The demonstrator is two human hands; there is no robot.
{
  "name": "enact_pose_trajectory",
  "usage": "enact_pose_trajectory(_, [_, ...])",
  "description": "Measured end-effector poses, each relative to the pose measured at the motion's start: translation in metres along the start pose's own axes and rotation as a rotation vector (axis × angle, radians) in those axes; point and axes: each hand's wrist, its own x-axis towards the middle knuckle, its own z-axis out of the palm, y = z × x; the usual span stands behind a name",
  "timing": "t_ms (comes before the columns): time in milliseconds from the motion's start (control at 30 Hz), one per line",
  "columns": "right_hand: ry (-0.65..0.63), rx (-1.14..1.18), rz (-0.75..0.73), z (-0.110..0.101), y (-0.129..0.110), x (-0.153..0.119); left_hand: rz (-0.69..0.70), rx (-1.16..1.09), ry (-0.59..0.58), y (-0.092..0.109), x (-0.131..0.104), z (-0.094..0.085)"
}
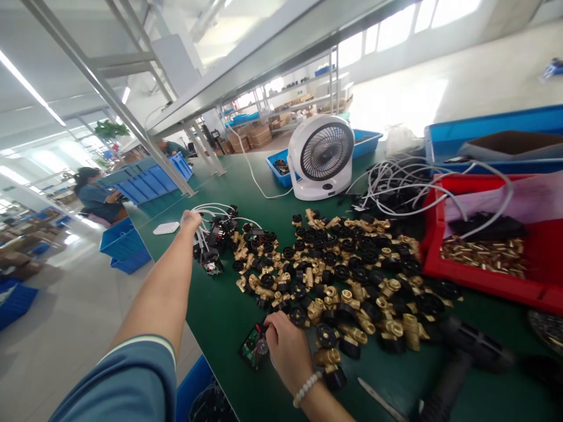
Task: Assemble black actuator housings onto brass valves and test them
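Note:
My left hand (191, 221) reaches far out to the left edge of the table, its fingers closed round a bundle of white cables (201, 239). Those cables run to a cluster of black electronic units (215, 234) beside it. Close to me, my right hand (285, 343) is curled, fingertips at the edge of a black-housed circuit board (254, 347) with a green face. Right of that hand spreads a large pile of brass valve fittings (352, 296) with black round caps. The fingertips of both hands are partly hidden.
A white fan (323, 155) stands behind the pile. At right are a red bin (433, 234) with small brass parts, tangled white cables (396, 187) and a black power tool (461, 357). A pointed metal tool (380, 398) lies in front. Co-workers sit at far left.

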Motion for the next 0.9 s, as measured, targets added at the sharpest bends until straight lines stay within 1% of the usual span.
enact_pose_trajectory(33, [0.0, 0.0, 0.001, 0.0, -0.001, 0.0, -0.014, 0.044, 0.042, 0.001, -0.002, 0.003])
enact_pose_trajectory(100, [-0.003, 0.002, 0.006, 0.0, -0.002, 0.0, 0.022, 0.07, 0.12, 0.005, -0.009, 0.014])
enact_pose_trajectory(167, [-0.012, 0.004, 0.012, 0.0, -0.003, 0.0, 0.121, 0.086, 0.144, 0.011, -0.018, 0.032])
enact_pose_trajectory(200, [-0.018, 0.004, 0.016, -0.001, -0.003, 0.0, 0.19, 0.088, 0.122, 0.015, -0.023, 0.042])
enact_pose_trajectory(233, [-0.023, 0.003, 0.019, -0.001, -0.003, 0.0, 0.265, 0.09, 0.073, 0.019, -0.028, 0.052])
enact_pose_trajectory(300, [-0.032, -0.002, 0.026, -0.002, -0.004, 0.0, 0.417, 0.096, -0.087, 0.025, -0.036, 0.07])
enact_pose_trajectory(367, [-0.038, -0.006, 0.03, -0.004, -0.005, 0.0, 0.545, 0.105, -0.242, 0.03, -0.043, 0.083])
enact_pose_trajectory(400, [-0.042, -0.006, 0.031, -0.004, -0.005, 0.0, 0.594, 0.114, -0.299, 0.031, -0.046, 0.087])
enact_pose_trajectory(467, [-0.047, -0.003, 0.033, -0.006, -0.007, 0.0, 0.66, 0.138, -0.362, 0.033, -0.051, 0.092])
enact_pose_trajectory(533, [-0.049, 0.0, 0.039, -0.006, -0.007, 0.0, 0.69, 0.165, -0.376, 0.035, -0.052, 0.096])
enact_pose_trajectory(600, [-0.05, -0.001, 0.05, -0.006, -0.008, 0.0, 0.685, 0.177, -0.342, 0.038, -0.05, 0.1])
enact_pose_trajectory(667, [-0.055, -0.001, 0.056, -0.006, -0.008, 0.0, 0.644, 0.165, -0.254, 0.043, -0.042, 0.103])
enact_pose_trajectory(800, [-0.062, -0.004, 0.058, -0.006, -0.008, -0.001, 0.476, 0.118, -0.003, 0.053, -0.021, 0.109])
enact_pose_trajectory(833, [-0.061, -0.007, 0.059, -0.007, -0.008, -0.001, 0.434, 0.112, 0.036, 0.054, -0.017, 0.111])
enact_pose_trajectory(900, [-0.059, -0.012, 0.063, -0.007, -0.009, -0.001, 0.361, 0.112, 0.065, 0.053, -0.012, 0.116])
